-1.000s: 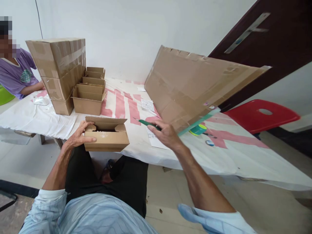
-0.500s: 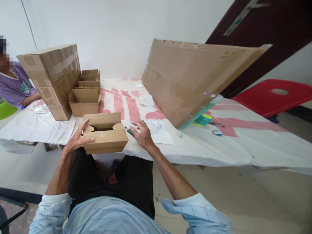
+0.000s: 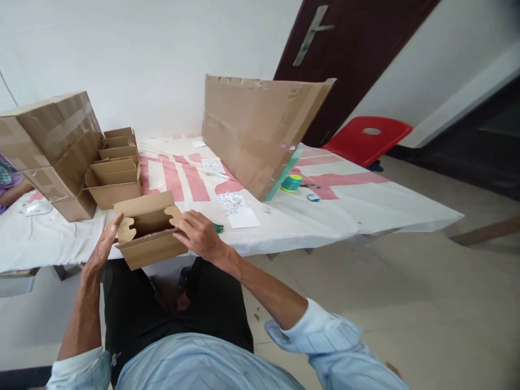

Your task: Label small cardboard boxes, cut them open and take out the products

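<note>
A small cardboard box [image 3: 156, 246] rests at the table's front edge, in front of my lap. Its top is open, with the back flap raised and the small end flaps showing. My left hand [image 3: 101, 248] holds the left end of the box, fingers along its side. At the right end, my right hand [image 3: 200, 233] pinches the box by its end flap and front edge. A green-handled tool [image 3: 218, 228], partly hidden behind my right hand, lies on the table.
Open cardboard boxes [image 3: 114, 187] stand beside stacked taped cartons [image 3: 60, 157] at left, where a person's arm [image 3: 16, 194] shows. A large cardboard sheet [image 3: 252, 135] leans behind printed paper [image 3: 239, 210]. A green tape roll [image 3: 291, 183] and red chair [image 3: 365, 142] are at right.
My right hand has moved left from the green-handled tool onto the box's right end. The front flap has lifted, and the box's opening looks wider. The view has swung right.
</note>
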Motion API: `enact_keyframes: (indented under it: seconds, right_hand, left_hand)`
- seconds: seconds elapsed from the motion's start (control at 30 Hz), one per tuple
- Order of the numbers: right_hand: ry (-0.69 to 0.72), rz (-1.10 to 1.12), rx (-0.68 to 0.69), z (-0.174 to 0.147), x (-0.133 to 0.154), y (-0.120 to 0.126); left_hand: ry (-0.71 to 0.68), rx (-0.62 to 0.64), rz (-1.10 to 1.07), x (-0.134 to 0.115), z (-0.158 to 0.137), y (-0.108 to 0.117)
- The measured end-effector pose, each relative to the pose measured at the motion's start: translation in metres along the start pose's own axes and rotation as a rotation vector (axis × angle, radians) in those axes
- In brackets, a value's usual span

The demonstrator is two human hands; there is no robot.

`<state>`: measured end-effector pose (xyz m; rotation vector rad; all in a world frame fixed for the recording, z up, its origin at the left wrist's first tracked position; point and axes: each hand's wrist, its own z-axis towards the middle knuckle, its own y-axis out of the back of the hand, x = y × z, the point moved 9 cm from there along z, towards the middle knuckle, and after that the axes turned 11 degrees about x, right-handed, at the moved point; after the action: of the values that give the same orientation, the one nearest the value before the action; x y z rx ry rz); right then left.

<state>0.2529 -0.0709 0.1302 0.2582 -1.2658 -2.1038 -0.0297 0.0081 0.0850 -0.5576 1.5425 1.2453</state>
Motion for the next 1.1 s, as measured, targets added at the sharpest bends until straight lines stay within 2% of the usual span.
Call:
enact_keyframes:
  seconds: [0.2,0.3,0.47,0.63,0.73,0.83,0.97,1.03,1.1]
  right_hand:
    - [0.076,-0.001,-0.107,-0.053,0.017,-0.024]
    - [0.053,0.059,-0.106,-0.06,0.015,-0.024]
    - [-0.031,0.146,-0.029,-0.03,0.005,-0.01]
    - [-0.271,0.086,0.032,0.014,-0.021,-0.007]
    - [-0.351,0.034,0.098,0.026,-0.032,-0.012]
    - [-0.385,0.045,0.096,0.025,-0.041,-0.014]
    - [-0.467,0.176,-0.056,0.011,-0.064,-0.009]
    - [-0.518,0.241,-0.105,0.004,-0.076,-0.009]
    - [-0.544,0.279,-0.12,0.002,-0.084,-0.011]
  left_hand:
    - [-0.008,0.123,0.04,-0.012,-0.011,-0.012]
    - [-0.005,0.119,0.076,-0.01,-0.013,-0.015]
    - [0.034,0.06,0.118,-0.01,-0.012,-0.018]
    - [0.041,-0.064,0.2,-0.023,-0.007,-0.019]
    - [0.024,-0.105,0.196,-0.026,-0.007,-0.022]
    - [-0.017,-0.144,0.088,-0.019,-0.012,-0.025]
    - [-0.092,-0.223,-0.032,0.003,-0.022,-0.021]
    - [-0.088,-0.215,-0.104,0.017,-0.024,-0.02]
    - [-0.078,-0.148,-0.184,0.025,-0.024,-0.022]
